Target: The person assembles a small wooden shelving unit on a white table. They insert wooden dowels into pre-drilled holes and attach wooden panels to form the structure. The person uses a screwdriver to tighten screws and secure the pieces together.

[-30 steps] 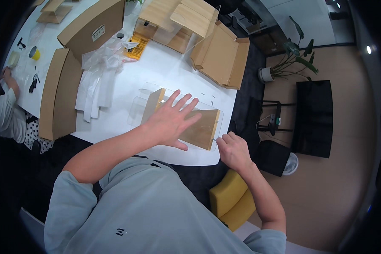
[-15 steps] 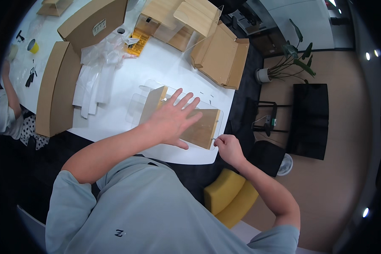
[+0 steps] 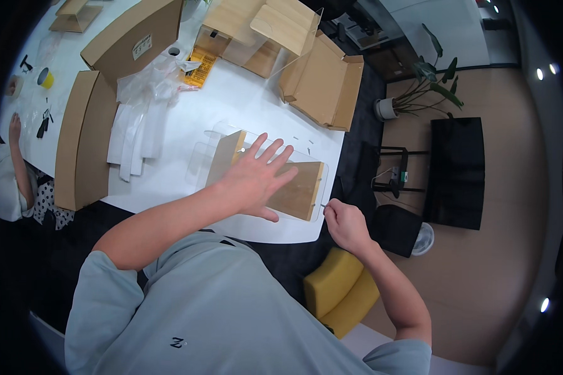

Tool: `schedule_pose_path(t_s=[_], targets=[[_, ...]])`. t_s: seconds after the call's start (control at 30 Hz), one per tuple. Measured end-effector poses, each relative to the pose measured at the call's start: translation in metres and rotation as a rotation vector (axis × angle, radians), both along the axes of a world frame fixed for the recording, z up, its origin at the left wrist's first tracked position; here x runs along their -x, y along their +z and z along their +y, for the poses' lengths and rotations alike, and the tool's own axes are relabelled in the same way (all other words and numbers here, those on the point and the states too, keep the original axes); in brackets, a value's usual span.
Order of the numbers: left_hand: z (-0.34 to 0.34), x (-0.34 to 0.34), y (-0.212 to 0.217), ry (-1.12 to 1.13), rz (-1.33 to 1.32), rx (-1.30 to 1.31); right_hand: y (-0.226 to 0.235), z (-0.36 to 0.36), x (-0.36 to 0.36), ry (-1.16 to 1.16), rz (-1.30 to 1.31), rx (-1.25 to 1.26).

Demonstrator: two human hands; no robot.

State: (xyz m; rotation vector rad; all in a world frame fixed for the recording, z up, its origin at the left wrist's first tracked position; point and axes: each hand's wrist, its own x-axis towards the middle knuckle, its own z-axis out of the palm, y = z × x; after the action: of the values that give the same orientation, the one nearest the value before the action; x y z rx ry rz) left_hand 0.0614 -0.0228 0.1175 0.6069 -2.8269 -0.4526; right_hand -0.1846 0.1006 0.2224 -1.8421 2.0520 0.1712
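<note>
My left hand [image 3: 256, 181] lies with fingers spread on a wooden assembly near the table's front edge. Its flat brown panel [image 3: 297, 190] has a pale edge strip with small fittings along the right side. An upright board [image 3: 224, 156] joins on the left, partly hidden by my hand. Clear plastic sheets [image 3: 200, 159] show around and under the wood. Just right of the pale edge, my right hand [image 3: 347, 226] is closed in a pinch on a short thin dark piece, too small to make out. Its tip stands a little apart from the wood.
Behind is a wood and clear-panel box [image 3: 256, 37] beside an opened cardboard box [image 3: 325, 81]. White sheets and plastic wrap [image 3: 147, 87] lie left, next to tall cardboard [image 3: 81, 137]. A yellow chair [image 3: 338, 287] stands near right. Another person's arm [image 3: 20, 159] shows far left.
My right hand has drawn slightly right, away from the panel's edge, with the thin piece still pinched. My left hand stays on the wood. The view has shifted a little.
</note>
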Motion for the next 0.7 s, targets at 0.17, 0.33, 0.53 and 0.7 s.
schedule_pose_path(t_s=[0.17, 0.33, 0.53, 0.7], targets=[[0.000, 0.001, 0.000, -0.003, 0.001, 0.009, -0.004, 0.001, 0.005, 0.408, 0.185, 0.094], [0.000, 0.001, -0.001, -0.005, -0.026, 0.008, -0.006, -0.005, 0.010, 0.490, 0.183, 0.113], [0.000, 0.001, -0.001, -0.007, -0.047, -0.003, -0.005, -0.011, 0.010, 0.602, 0.219, 0.098], [-0.001, 0.001, 0.002, -0.012, -0.065, 0.003, 0.002, -0.025, 0.012, 0.835, 0.292, 0.074]])
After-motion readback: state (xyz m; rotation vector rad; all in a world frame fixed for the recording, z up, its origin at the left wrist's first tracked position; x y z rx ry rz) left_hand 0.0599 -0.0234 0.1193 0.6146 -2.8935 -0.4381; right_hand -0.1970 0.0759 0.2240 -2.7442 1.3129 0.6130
